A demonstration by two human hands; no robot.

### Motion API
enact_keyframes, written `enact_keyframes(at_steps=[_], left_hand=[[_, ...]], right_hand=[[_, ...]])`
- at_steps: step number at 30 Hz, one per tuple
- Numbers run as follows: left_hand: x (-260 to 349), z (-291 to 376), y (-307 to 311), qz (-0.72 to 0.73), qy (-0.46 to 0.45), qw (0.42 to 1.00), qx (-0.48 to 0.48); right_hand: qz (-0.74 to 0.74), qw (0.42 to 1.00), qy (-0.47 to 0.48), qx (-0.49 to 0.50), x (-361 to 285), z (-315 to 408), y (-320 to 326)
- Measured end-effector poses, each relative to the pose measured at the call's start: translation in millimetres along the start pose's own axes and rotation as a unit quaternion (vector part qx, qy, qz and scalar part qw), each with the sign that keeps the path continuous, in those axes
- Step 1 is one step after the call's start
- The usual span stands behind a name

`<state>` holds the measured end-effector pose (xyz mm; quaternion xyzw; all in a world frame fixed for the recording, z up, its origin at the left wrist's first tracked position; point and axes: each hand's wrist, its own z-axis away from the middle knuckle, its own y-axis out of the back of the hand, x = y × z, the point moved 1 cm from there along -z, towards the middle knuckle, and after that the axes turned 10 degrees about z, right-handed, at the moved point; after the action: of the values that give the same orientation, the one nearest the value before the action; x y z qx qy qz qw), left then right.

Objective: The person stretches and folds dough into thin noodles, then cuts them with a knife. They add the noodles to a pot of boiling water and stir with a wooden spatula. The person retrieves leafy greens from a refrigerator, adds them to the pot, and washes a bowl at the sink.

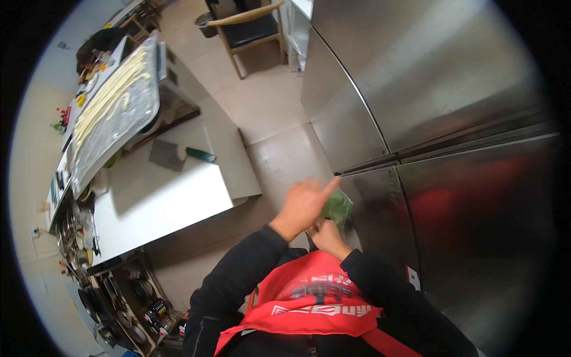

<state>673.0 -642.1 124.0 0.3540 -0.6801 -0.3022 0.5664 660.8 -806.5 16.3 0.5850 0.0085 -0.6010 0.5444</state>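
In front of the red apron (pixel 312 290), my right hand (pixel 328 236) is closed on the gathered top of a clear plastic bag of green vegetables (pixel 337 207). The bag hangs beyond my fingers, close to the steel refrigerator doors. My left hand (pixel 305 203) is raised just above and to the left of my right one, blurred, with a finger stretched toward the refrigerator. Nothing shows in its grasp. Part of the bag is hidden behind both hands.
The stainless steel refrigerator (pixel 401 80) fills the right side. A white counter (pixel 169 209) at left bears a dough scraper (pixel 167 155) with a green handle (pixel 200 155) and a plastic-covered tray (pixel 151 89) of dough strips. A chair (pixel 250 31) stands beyond. Open shelves (pixel 129 308) hold cookware.
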Motion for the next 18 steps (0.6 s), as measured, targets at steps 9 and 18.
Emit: enact_keyframes(at_steps=[9,18], left_hand=[[-6,-175,-183,-0.159,-0.082,0.98,-0.092],[-69,-80,-109,-0.01,-0.048,0.998,-0.028]], right_hand=[[-0.019,0.99,-0.138,-0.001,87,12,62],[0.001,0.98,-0.185,-0.079,88,-31,47]])
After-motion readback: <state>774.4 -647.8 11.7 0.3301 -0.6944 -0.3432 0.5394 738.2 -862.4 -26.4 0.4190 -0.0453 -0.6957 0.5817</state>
